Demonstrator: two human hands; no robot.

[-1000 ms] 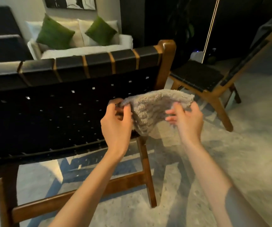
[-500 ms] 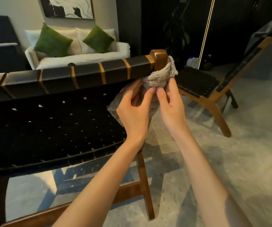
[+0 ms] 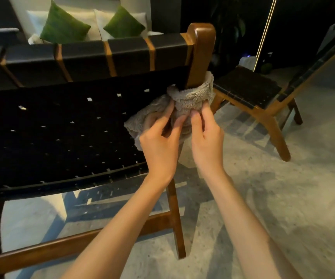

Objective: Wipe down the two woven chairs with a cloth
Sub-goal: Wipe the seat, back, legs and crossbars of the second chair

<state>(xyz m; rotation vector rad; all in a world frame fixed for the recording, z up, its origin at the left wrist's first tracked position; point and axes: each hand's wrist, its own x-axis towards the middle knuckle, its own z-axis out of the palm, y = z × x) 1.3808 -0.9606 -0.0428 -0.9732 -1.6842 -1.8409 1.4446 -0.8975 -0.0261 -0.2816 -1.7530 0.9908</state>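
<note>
Grey cloth (image 3: 190,97) wraps the rear post (image 3: 202,47), so the wood under it is covered. A cloth fold partly covers the left hand (image 3: 160,146). The near chair (image 3: 62,127) runs off the left edge, the far chair (image 3: 249,85) off the right. The pale object (image 3: 247,61) behind it is too dim to identify.

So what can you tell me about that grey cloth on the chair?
The cloth is pale grey-beige with a nubby, towel-like pile, and looks soft and thick. It is bunched and wrapped around the wooden back post of the near chair, just under the top black strap. A loose flap hangs out to the left against the black woven back. The left hand and right hand both grip it from below, pinching its folds.
</note>
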